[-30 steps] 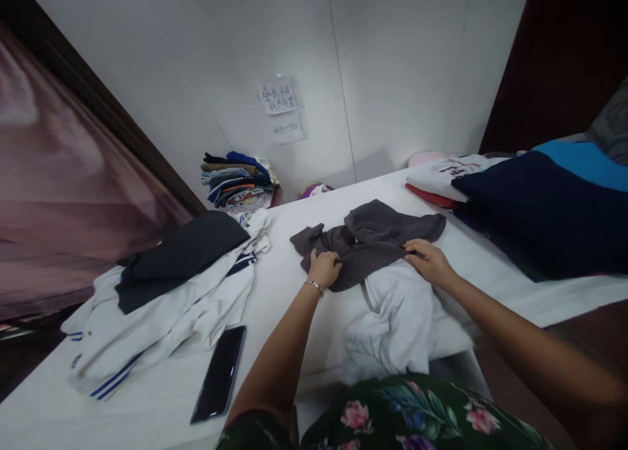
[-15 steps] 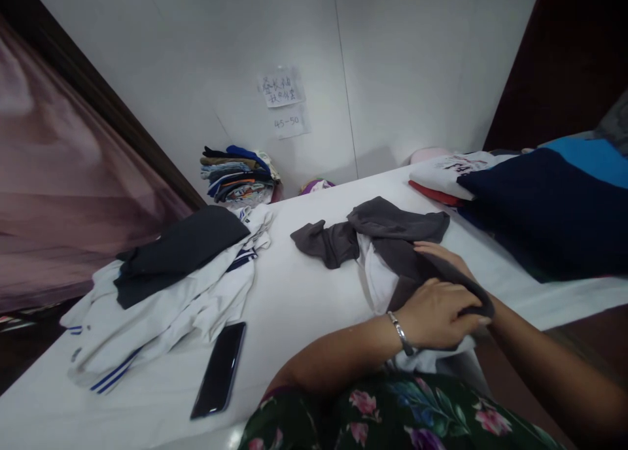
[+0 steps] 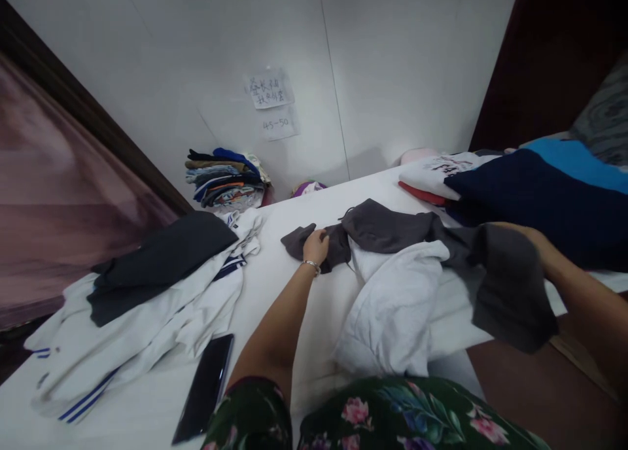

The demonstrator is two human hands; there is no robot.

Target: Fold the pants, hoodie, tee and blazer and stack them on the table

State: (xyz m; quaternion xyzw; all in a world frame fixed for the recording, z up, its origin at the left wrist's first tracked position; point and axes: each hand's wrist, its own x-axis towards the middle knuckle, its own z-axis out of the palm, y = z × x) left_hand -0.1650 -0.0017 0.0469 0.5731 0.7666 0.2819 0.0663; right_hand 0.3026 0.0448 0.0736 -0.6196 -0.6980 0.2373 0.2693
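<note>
A dark grey and white hoodie [image 3: 392, 299] lies crumpled across the table in front of me, its grey hood [image 3: 387, 226] at the far side with a thin drawstring. My left hand [image 3: 316, 246], a bracelet at its wrist, has its fingers curled on the grey sleeve [image 3: 338, 247] left of the hood. On the other side, my right hand [image 3: 532, 237] holds up the second grey sleeve [image 3: 510, 286], which drapes down over the table's edge. Cloth covers most of that hand's fingers.
At left, a dark folded garment [image 3: 161, 260] rests on white clothes [image 3: 147, 345] with blue stripes, near a phone [image 3: 203, 391]. Navy and blue clothes [image 3: 534, 195] are piled at right. A folded stack [image 3: 226, 178] stands against the wall, below paper notes [image 3: 269, 103].
My hands, close together before, are now apart: the left has reached to the left sleeve, the right has drawn the other sleeve outward. More of the white body shows.
</note>
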